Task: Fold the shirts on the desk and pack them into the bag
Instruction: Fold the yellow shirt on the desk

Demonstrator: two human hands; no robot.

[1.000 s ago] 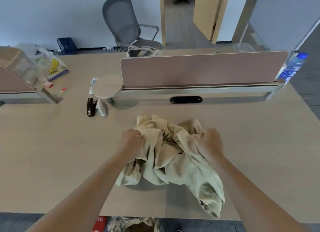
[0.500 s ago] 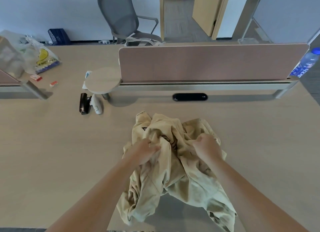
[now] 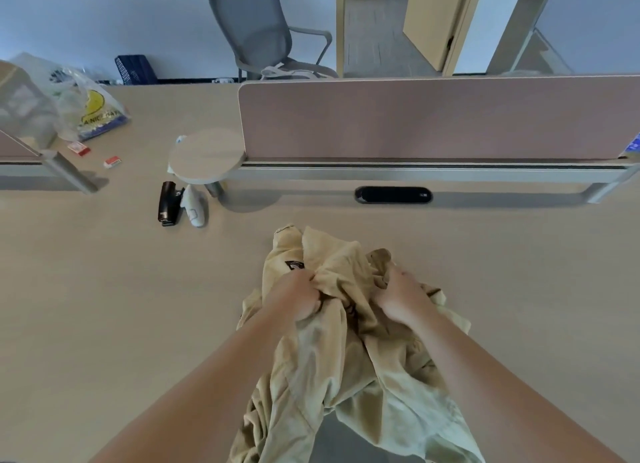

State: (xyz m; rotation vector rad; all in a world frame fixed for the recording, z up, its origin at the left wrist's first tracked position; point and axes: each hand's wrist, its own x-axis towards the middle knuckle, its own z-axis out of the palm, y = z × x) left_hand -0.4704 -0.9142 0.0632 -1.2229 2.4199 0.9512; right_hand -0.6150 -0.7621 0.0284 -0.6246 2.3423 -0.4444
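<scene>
The task looks barely begun: the one tan shirt (image 3: 332, 358) in view lies in a crumpled heap on the worktop (image 3: 104, 306), trailing over its near edge, with no fold made yet. The left hand (image 3: 294, 298) has its fingers curled round a bunch of cloth near the top of the heap, and the right hand (image 3: 401, 298) grips another bunch just beside it. By my judgement spreading flat, folding and packing are all left to do
</scene>
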